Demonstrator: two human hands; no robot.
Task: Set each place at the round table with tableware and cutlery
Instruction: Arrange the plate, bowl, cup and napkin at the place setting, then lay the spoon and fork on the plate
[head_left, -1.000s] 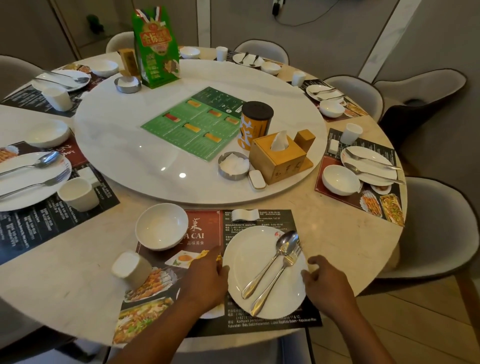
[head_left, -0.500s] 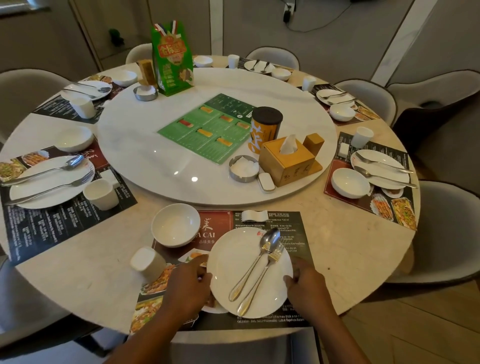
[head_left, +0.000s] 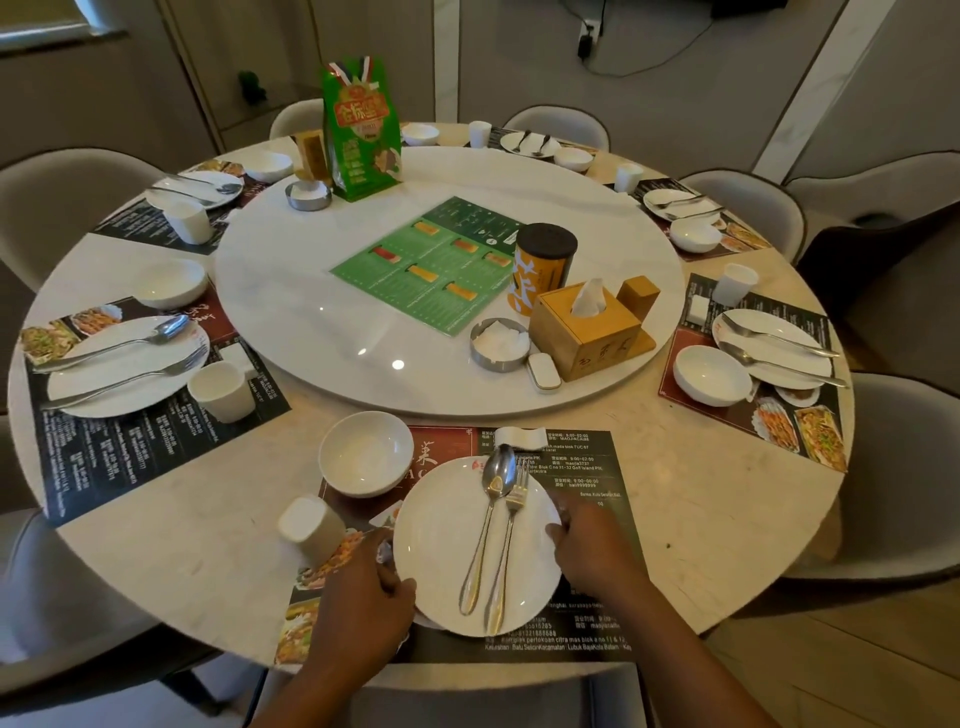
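Both hands: my left hand (head_left: 371, 590) and my right hand (head_left: 589, 545) sit apart, one on each side of the plate (head_left: 441, 551), fingers curled onto its rim.
Grip: left holds the near-left edge, right the far-right edge; neither touches the cutlery.
Plate: directly between my hands, resting on the placemat (head_left: 587, 467) at the near edge of the round table (head_left: 701, 519).
Cutlery: spoon (head_left: 491, 519) and fork (head_left: 511, 540) lie side by side on the plate, touching or nearly so, closer to my right hand than my left.
Long axis: handles point back toward me, heads away, leaning slightly rightward at the far end.
Bowl: the bowl (head_left: 366, 452) is ahead of my left hand, just beyond the plate's far-left rim.
Cup: the cup (head_left: 310, 527) lies tipped on its side just left of my left hand.
Step, as I judge it: squaring the plate on the mat; the cup probably wants righting next, and my left hand is nearer.
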